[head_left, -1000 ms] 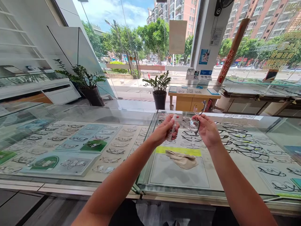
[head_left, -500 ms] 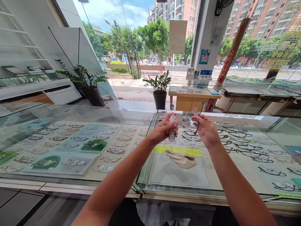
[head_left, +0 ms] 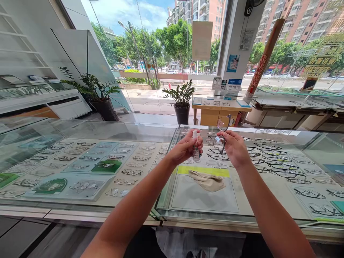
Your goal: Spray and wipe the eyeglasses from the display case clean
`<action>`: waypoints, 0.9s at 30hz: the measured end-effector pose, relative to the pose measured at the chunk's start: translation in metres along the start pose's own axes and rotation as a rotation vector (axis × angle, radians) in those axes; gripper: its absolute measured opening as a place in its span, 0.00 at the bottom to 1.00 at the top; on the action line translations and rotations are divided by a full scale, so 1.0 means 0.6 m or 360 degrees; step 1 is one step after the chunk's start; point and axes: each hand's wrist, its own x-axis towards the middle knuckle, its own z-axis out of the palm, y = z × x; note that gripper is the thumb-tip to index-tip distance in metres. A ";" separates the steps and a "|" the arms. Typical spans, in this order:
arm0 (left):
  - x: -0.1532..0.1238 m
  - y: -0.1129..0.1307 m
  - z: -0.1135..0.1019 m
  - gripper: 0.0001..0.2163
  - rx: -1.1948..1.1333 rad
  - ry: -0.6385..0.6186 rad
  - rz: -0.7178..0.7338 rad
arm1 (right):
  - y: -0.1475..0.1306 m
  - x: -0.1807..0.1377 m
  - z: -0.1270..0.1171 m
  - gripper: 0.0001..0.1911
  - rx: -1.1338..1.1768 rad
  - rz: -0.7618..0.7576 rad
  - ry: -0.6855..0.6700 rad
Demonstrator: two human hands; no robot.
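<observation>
My left hand (head_left: 185, 147) is wrapped round a small clear spray bottle (head_left: 196, 152) with a white top, held upright above the glass counter. To its right, my right hand (head_left: 235, 147) pinches a pair of glasses (head_left: 221, 144) with a dark frame, turned so one lens sits above the other. The bottle and the lower lens are a short way apart. Below both hands, a crumpled beige cloth (head_left: 207, 181) lies on a pale rectangular mat (head_left: 204, 202) with a yellow band at its far edge.
Rows of glasses (head_left: 285, 165) fill the glass display counter (head_left: 242, 219) on the right, and more lie in the left case (head_left: 131, 172). Beyond stand potted plants (head_left: 182, 114), a wooden table (head_left: 209, 116) and a large window.
The glasses have tilted slightly in my right hand, their lenses facing me more. The bottle is a little more upright in my left hand. The cloth stays put.
</observation>
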 end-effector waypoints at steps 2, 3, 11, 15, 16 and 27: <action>0.002 -0.001 -0.005 0.13 -0.0006 0.0004 -0.0013 | 0.001 0.000 0.001 0.12 -0.0017 -0.0003 -0.0004; 0.003 -0.001 -0.008 0.14 -0.0007 0.0010 -0.0018 | 0.001 0.000 0.001 0.12 -0.0025 -0.0004 -0.0005; 0.002 -0.010 -0.011 0.24 0.0147 0.0109 0.0027 | 0.002 0.000 -0.001 0.10 -0.0060 -0.0006 -0.0024; 0.005 -0.016 -0.009 0.26 0.0203 0.0149 -0.0003 | 0.002 0.000 -0.001 0.11 -0.0041 0.0000 -0.0018; 0.006 -0.018 -0.010 0.27 0.0226 0.0157 -0.0004 | 0.002 0.000 0.000 0.12 -0.0034 0.0004 -0.0018; 0.008 -0.023 -0.013 0.29 0.0506 0.0154 0.0002 | 0.001 -0.001 0.000 0.12 -0.0035 0.0002 -0.0027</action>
